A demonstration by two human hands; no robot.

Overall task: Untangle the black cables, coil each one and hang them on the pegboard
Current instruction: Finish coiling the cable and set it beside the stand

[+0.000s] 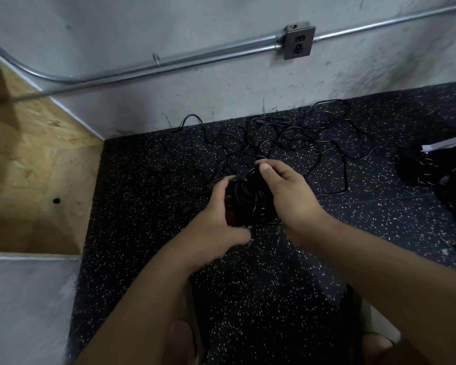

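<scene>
A coil of black cable (248,198) hangs between my two hands above the speckled black floor (248,285). My left hand (216,219) grips the coil's left side with curled fingers. My right hand (287,191) pinches a strand at the top of the coil between thumb and fingers. Behind the hands, a loose tangle of black cables (300,138) sprawls over the floor up to the wall, and one strand runs from it into the coil. No pegboard is in view.
A grey concrete wall (195,27) carries a metal conduit (169,61) and an outlet box (299,42). A wooden panel (29,167) stands at the left. Dark items (432,175) lie at the right edge. My feet show at the bottom.
</scene>
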